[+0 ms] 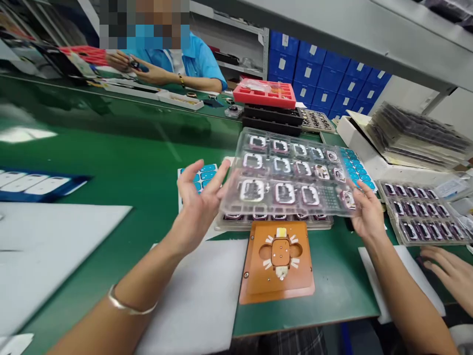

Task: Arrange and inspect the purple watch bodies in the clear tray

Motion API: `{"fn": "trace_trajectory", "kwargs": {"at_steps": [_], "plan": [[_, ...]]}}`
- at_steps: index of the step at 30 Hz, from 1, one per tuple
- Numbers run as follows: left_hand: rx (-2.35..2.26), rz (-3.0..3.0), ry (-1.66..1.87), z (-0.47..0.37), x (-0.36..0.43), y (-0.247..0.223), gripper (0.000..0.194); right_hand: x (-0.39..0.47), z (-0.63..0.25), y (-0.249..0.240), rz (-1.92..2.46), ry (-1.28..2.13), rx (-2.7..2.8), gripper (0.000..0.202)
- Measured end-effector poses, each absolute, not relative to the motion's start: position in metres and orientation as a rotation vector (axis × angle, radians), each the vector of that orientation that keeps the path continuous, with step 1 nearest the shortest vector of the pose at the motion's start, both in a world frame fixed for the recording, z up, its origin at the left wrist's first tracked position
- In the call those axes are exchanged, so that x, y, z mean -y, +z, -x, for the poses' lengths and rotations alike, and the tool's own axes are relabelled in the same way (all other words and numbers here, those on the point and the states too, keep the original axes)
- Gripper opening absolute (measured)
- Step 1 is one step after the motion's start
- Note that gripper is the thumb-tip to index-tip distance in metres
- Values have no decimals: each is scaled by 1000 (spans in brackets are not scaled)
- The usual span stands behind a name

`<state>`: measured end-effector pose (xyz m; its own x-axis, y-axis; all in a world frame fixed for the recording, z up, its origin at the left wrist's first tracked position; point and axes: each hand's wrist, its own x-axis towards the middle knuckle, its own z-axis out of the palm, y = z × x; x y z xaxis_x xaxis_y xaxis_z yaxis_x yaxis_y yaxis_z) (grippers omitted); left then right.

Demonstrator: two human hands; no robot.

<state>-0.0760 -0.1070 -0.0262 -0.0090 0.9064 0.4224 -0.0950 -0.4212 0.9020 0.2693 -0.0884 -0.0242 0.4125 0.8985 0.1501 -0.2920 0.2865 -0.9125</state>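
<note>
Green bench in a workshop, blue bins stacked at the back. Clear tray of small framed parts held tilted above a second loaded tray, just behind the orange fixture plate. Left hand open, fingers spread against the clear tray's left edge; right hand gripping its right edge. Left of the clear tray, blue sticker sheet; right of it, another parts tray and a co-worker's hand. Behind it, red tray on black ones, and a seated person in blue.
</note>
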Motion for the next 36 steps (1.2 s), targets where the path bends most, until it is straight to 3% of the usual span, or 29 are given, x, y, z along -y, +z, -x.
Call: {"fn": "trace_trajectory", "kwargs": {"at_steps": [4,9,14,26,36], "plan": [[-1188,-1403,1454,82,106,-23,70,86,-290,-14,926,941,684,36],[-2027,-1714,695,86,95,-35,65,83,-303,-7,889,810,636,31],[-2170,-1868,292,86,86,-44,54,82,-304,-5,874,704,606,27],[-2035,-2042,260,89,77,-50,55,77,-311,-12,841,587,575,22],[-1963,-2123,479,96,77,-59,54,75,-313,-13,787,514,568,21]]}}
